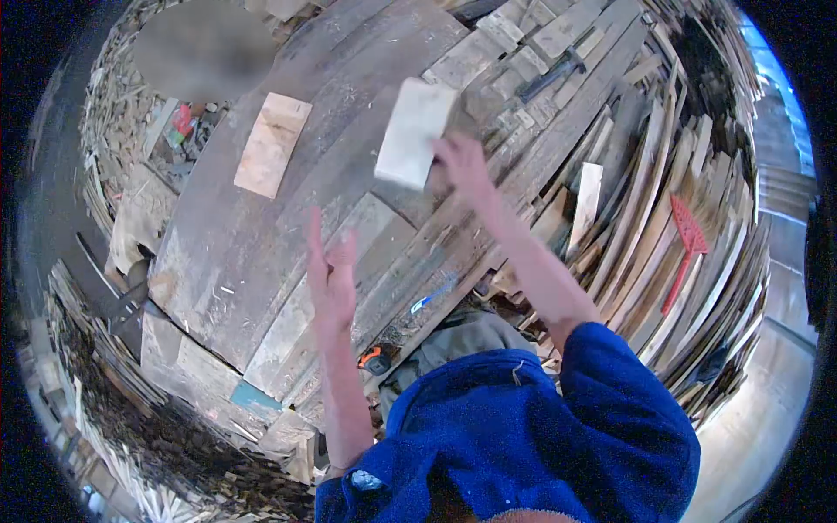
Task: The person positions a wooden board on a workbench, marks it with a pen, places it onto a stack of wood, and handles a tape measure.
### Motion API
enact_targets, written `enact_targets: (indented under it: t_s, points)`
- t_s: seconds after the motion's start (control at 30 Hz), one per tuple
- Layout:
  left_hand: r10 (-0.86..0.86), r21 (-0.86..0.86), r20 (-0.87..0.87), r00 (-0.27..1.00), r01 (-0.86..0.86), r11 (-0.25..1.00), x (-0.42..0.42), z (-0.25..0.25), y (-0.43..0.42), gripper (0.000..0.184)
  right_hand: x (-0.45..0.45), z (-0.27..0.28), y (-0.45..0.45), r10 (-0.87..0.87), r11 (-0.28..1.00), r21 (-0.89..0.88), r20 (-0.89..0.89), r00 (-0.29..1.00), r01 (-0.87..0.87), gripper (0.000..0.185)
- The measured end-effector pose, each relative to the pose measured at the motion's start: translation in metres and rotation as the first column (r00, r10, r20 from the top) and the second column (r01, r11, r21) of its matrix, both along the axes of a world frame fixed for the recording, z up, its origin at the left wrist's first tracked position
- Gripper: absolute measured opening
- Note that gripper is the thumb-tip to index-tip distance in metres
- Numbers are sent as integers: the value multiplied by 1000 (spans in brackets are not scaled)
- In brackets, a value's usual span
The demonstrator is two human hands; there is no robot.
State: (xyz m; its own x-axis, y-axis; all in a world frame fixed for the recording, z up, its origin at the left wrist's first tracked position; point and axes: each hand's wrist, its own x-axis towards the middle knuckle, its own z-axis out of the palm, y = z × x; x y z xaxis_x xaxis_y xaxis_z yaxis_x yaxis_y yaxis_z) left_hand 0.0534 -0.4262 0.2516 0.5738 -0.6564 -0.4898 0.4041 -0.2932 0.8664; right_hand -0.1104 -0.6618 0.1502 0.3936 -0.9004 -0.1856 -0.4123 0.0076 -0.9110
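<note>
A pale rectangular wooden block [413, 131] is tilted over the workbench, its lower right edge held in my right hand [466, 170]. My left hand [333, 275] is raised over the bench to the left, thumb and fingers apart, with nothing in it. Beneath and beside it runs a grey plank [370, 231]. A flat light-brown board [272, 146] lies on the bench farther to the left. Both the pale block and my right fingers are slightly blurred.
The wooden workbench [209, 279] carries a blue-and-white cutter [422, 304]. An orange-and-black tape measure [375, 360] is near my lap. A dark clamp-like tool [549, 77] lies at the upper right. Many wood strips and a red fly swatter [688, 235] fill the right side.
</note>
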Motion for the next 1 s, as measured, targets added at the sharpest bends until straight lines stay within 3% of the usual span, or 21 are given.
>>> enact_targets:
  t_s: [0.07, 0.1, 0.13, 0.17, 0.2, 0.27, 0.3, 0.37, 0.4, 0.47, 0.5, 0.53, 0.6, 0.63, 0.7, 0.77, 0.83, 1.0]
  points:
    - [-193, 188, 90, 977, 174, 967, 1, -9, -2, 64, -11, -70, -72, 42, 962, -274, 210, 977, 18, 15]
    - [-199, 193, 91, 976, 179, 965, -2, -18, 1, 64, -6, -56, -99, -193, 981, 21, 147, 970, 192, 17]
    - [-158, 171, 76, 984, 143, 975, -6, -30, 8, 62, 0, -41, -127, -389, 881, 300, 19, 921, 366, 19]
    - [-115, 151, 60, 992, 105, 983, -8, -40, 14, 59, -17, -96, -176, -391, 878, 308, 18, 920, 367, 19]
    - [-117, 163, 59, 991, 107, 981, -10, -46, 17, 59, -15, -155, -226, -358, 911, 174, -120, 926, 374, 28]
    - [-164, 268, 68, 984, 140, 953, -12, -52, 30, 57, -19, -122, -230, -212, 975, 79, 55, 976, 207, 48]
    - [-159, 279, 64, 985, 136, 951, -13, -56, 36, 57, -9, -85, -227, -220, 974, -89, -171, 960, 207, 54]
    - [-182, 327, 1, 983, 171, 929, -14, -66, 42, 53, 6, -56, -213, -352, 889, -447, -525, 775, 100, 64]
    - [-179, 327, -6, 984, 171, 929, -14, -70, 45, 53, 9, -53, -206, -349, 890, -447, -531, 772, 94, 64]
    - [-183, 336, -11, 983, 176, 925, -15, -79, 44, 52, 23, -36, -197, -346, 840, -532, -675, 652, -105, 68]
    - [-178, 335, -12, 984, 172, 927, -15, -82, 43, 52, 17, -101, -231, -185, 789, -531, -684, 706, -308, 79]
    - [-187, 320, 14, 982, 173, 931, -15, -85, 42, 53, 27, -89, -220, -183, 790, -529, -686, 704, -310, 79]
    - [-194, 308, 35, 980, 174, 935, -14, -88, 38, 54, 58, -44, -190, -41, 706, -489, -751, 659, -513, 80]
    - [-227, 319, 22, 974, 209, 925, -11, -88, 36, 53, 62, -34, -190, -34, 707, -482, -754, 656, -517, 80]
    - [-253, 337, 6, 967, 236, 911, -6, -84, 30, 53, 69, -38, -196, 45, 800, -282, -852, 522, -530, 75]
    - [-237, 328, -6, 972, 225, 918, -3, -81, 28, 53, 63, -48, -212, 84, 769, -259, -865, 494, -584, 75]
    - [-235, 325, -2, 972, 223, 919, -2, -86, 32, 53, 55, -39, -224, 182, 713, -151, -903, 389, -684, 77]
    - [-184, 290, -17, 983, 181, 940, 3, -86, 35, 52, 40, -38, -226, 166, 644, -150, -930, 328, -750, 80]
